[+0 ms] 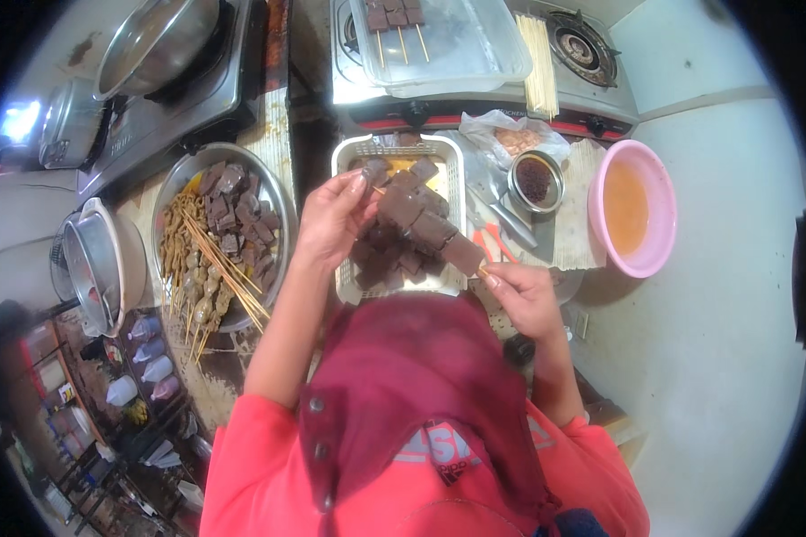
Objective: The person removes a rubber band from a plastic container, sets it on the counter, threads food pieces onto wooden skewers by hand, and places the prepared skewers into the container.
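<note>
A bamboo skewer threaded with several dark brown blocks (432, 230) slants across a white perforated plastic basket (461, 215). My left hand (336, 218) is at its upper end, thumb and fingers closed around the tip area; the fingertips partly hide it. A loose brown block (376, 172) lies right by that thumb, and whether it is touched cannot be told. At the lower end, my right hand (525, 299) pinches the bare stick just below the last block. More dark brown blocks (386, 258) are heaped in the basket under the skewer.
Left stands a metal tray (285, 235) of brown blocks and loaded skewers. Right are a knife (516, 225), orange-handled scissors (490, 241), a metal cup (536, 181) and a pink basin (668, 221) of orange liquid. Behind, a clear plastic tub (470, 67) and bare skewers (537, 67) rest on a stove.
</note>
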`<act>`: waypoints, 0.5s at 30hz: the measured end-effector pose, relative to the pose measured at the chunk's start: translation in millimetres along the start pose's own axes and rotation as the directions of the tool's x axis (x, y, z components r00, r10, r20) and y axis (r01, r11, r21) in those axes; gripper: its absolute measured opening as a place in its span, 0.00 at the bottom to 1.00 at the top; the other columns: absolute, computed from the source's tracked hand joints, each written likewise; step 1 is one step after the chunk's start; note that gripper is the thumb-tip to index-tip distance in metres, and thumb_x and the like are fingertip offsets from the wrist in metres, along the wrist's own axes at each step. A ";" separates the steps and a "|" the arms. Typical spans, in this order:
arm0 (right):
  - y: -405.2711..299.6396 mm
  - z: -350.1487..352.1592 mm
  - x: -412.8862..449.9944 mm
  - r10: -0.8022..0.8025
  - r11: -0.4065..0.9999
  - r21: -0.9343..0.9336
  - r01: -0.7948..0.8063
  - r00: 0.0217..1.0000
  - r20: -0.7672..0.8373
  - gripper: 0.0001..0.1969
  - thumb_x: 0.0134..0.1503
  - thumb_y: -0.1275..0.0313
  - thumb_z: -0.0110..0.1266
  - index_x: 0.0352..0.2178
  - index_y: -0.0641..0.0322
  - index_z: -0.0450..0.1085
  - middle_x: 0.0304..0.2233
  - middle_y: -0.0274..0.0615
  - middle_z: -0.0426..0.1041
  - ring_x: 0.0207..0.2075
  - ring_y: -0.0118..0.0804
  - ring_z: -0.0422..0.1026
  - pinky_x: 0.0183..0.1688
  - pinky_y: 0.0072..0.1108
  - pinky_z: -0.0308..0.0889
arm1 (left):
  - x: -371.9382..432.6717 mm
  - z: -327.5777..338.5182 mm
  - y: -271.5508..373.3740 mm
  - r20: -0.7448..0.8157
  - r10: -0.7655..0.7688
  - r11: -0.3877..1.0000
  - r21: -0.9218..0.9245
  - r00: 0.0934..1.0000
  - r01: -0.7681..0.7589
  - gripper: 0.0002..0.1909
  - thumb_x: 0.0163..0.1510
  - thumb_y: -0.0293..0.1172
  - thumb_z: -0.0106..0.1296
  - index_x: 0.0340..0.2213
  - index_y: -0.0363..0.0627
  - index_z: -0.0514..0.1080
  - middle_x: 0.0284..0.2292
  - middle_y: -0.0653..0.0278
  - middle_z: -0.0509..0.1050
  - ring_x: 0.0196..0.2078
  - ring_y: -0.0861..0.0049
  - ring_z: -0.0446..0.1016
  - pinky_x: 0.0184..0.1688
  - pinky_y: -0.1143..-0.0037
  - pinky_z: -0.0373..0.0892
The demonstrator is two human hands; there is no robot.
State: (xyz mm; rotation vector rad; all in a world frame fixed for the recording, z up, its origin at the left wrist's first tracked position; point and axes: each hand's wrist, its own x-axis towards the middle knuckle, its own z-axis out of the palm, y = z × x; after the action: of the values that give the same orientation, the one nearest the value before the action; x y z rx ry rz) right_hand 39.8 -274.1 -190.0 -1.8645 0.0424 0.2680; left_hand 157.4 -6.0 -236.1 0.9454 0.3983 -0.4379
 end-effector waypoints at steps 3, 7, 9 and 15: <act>-0.6 -3.6 -0.1 0.011 1.000 0.002 -0.012 1.000 0.016 0.08 0.52 0.78 0.51 0.34 0.71 0.72 0.24 0.43 0.75 0.27 0.24 0.71 0.32 0.18 0.66 | 0.8 -0.8 -0.9 0.002 0.003 1.000 0.013 1.000 -0.003 0.09 0.54 0.28 0.51 0.38 0.39 0.70 0.31 0.63 0.75 0.32 0.78 0.75 0.33 0.81 0.72; -0.4 -7.9 0.7 -0.001 1.000 -0.019 0.002 1.000 0.026 0.08 0.52 0.78 0.51 0.34 0.71 0.72 0.23 0.42 0.74 0.26 0.22 0.69 0.30 0.18 0.65 | 0.2 0.3 0.7 -0.007 0.014 0.995 0.100 1.000 -0.013 0.10 0.53 0.28 0.53 0.38 0.38 0.71 0.31 0.64 0.75 0.31 0.78 0.75 0.32 0.80 0.72; -3.1 -9.0 2.1 -0.016 0.999 -0.032 0.016 1.000 0.026 0.08 0.52 0.78 0.51 0.34 0.70 0.72 0.23 0.42 0.74 0.26 0.23 0.69 0.30 0.18 0.65 | -1.4 2.6 2.3 -0.002 0.019 0.992 0.125 1.000 -0.019 0.11 0.53 0.28 0.53 0.38 0.38 0.71 0.31 0.64 0.75 0.30 0.79 0.75 0.32 0.80 0.73; -0.3 -7.0 4.7 -0.036 0.999 -0.006 0.036 0.999 0.039 0.10 0.53 0.77 0.51 0.35 0.74 0.71 0.25 0.36 0.73 0.27 0.22 0.67 0.30 0.16 0.63 | -7.2 9.8 8.6 0.022 0.006 0.984 0.178 1.000 -0.010 0.12 0.52 0.29 0.54 0.39 0.39 0.71 0.31 0.65 0.75 0.28 0.81 0.74 0.31 0.80 0.73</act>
State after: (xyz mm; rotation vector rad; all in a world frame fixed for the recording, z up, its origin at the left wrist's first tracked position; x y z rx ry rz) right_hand 45.5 -280.1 -188.7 -1.8646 -0.0185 0.2792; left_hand 157.1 -8.6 -221.4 1.1148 0.3399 -0.4821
